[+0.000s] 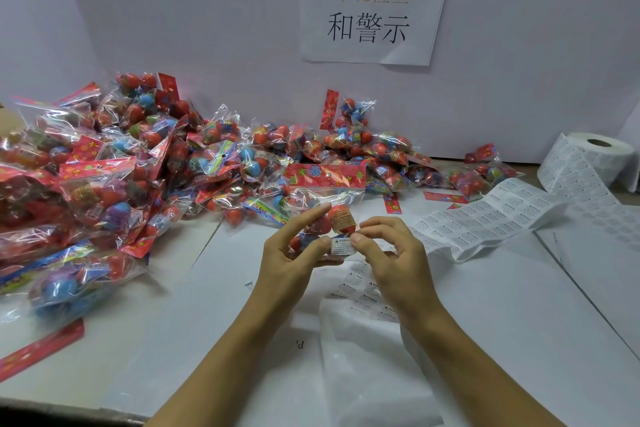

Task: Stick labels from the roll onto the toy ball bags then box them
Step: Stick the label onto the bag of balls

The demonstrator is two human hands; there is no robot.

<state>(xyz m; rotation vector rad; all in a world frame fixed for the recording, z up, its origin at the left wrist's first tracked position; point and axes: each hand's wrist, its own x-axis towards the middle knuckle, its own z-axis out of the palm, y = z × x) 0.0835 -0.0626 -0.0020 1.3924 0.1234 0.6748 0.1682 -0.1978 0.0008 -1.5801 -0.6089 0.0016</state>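
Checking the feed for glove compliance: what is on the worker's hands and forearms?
Nothing is worn. The left hand and right hand are bare, without gloves, rings or a watch in view. Both forearms are uncovered down to the frame's bottom edge; no sleeve shows.

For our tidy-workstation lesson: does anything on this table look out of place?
Yes. Loose red card strips lie on the table apart from any bag, and the label sheet trails crumpled off its roll.
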